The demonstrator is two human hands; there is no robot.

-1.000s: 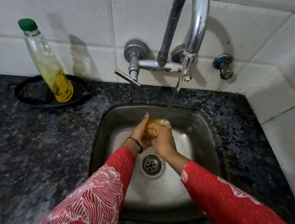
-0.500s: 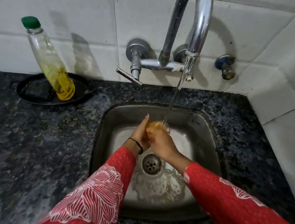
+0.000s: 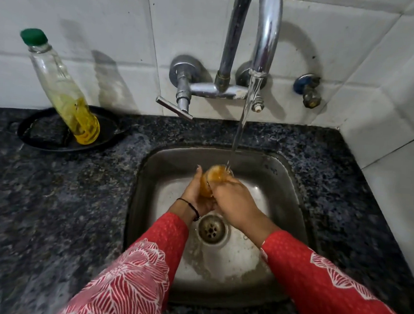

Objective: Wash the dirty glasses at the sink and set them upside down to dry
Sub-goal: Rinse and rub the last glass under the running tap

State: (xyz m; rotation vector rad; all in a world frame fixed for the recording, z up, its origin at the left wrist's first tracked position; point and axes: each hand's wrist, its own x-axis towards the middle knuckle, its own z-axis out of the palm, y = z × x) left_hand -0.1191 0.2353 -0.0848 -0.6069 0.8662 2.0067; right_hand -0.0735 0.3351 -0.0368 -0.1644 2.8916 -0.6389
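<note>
- Gripping an amber-stained glass over the sink, both hands curl round it: left hand cupping its base, right hand across its side.
- Water from the tap strikes its rim.

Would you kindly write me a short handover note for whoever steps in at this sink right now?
Left hand holds the glass from its left side; right hand grips it from the right.
The glass is over the sink, its mouth under the tap and its running water.
Done: rinsing begun.
Left: finish washing, set it upside down to dry, shut the tap.
</note>
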